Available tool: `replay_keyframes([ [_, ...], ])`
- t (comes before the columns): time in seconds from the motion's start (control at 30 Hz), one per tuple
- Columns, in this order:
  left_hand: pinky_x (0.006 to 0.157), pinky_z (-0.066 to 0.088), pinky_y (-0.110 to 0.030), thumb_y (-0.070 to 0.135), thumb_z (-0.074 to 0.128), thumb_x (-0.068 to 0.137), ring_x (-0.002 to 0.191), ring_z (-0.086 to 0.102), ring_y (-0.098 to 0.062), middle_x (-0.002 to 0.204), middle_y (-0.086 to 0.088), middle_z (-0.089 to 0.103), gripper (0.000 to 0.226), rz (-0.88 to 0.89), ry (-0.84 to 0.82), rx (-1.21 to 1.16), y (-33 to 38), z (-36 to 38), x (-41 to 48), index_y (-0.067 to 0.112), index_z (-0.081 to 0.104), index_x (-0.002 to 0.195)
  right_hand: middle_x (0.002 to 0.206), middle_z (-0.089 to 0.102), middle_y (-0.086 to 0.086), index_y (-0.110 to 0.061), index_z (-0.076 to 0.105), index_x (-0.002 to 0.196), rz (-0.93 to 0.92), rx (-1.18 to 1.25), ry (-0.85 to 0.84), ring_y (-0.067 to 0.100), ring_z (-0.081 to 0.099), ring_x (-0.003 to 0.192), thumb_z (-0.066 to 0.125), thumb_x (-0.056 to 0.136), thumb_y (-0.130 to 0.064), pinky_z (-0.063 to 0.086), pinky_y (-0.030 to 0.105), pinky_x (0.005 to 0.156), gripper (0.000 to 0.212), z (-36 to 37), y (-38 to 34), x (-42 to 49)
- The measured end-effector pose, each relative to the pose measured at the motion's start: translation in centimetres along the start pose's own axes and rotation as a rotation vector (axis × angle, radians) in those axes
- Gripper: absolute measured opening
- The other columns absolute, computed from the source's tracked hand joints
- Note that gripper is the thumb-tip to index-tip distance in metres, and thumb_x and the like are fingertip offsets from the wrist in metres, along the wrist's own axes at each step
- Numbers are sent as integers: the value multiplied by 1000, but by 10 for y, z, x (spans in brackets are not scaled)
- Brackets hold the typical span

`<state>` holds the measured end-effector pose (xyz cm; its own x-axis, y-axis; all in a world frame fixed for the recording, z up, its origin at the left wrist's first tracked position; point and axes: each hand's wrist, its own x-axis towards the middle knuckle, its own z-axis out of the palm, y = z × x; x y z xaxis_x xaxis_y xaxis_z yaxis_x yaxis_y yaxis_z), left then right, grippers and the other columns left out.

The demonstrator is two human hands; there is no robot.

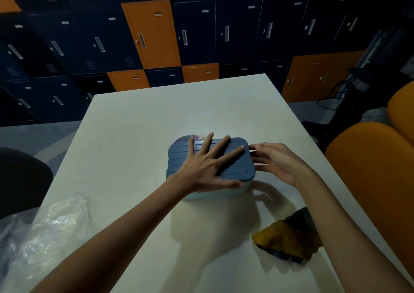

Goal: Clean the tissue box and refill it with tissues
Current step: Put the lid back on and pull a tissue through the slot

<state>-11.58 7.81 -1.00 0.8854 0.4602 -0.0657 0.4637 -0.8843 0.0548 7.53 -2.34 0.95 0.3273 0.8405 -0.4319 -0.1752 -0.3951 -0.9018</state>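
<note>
A smooth pale table (134, 135) stood before metal lockers (152, 35). The left grip (201, 169) lay splayed flat, open, on the ribbed, rounded tissue box (235, 169); the right grip (275, 160), open, touched its end.

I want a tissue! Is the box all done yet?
Nearly, it seems. The dark lid is already on the pale box. The left hand lies flat on the lid while the right hand touches its end, as if seating it. The cloth and plastic wrapper lie aside. No tissue shows, so I can't confirm it's refilled.
</note>
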Motion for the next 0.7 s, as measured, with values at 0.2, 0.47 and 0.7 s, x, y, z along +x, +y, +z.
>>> replay_keyframes([
  [0.2,105,-7,-74,88,18,70,146,-12,-35,161,6,-10,85,-3,0,-17,-2,2,0,56,-16,142,110,68,16,-8,65,114,14,-56,-20,31,66,101,45,102,-21,54,44,89,27,1,5,0],
  [0.47,110,-8,-60,79,8,78,148,-7,-15,161,11,-4,73,-254,248,-398,-21,-13,-25,53,6,146,117,60,6,-19,55,125,-2,-140,12,23,61,102,51,95,-48,53,35,78,42,17,3,8],
  [0.7,76,49,-33,66,44,87,99,59,-14,111,5,63,52,-891,159,-1376,-51,-9,-51,24,59,115,123,58,1,-22,50,132,56,-259,-44,19,53,112,47,89,-63,41,33,93,59,32,15,17],
])
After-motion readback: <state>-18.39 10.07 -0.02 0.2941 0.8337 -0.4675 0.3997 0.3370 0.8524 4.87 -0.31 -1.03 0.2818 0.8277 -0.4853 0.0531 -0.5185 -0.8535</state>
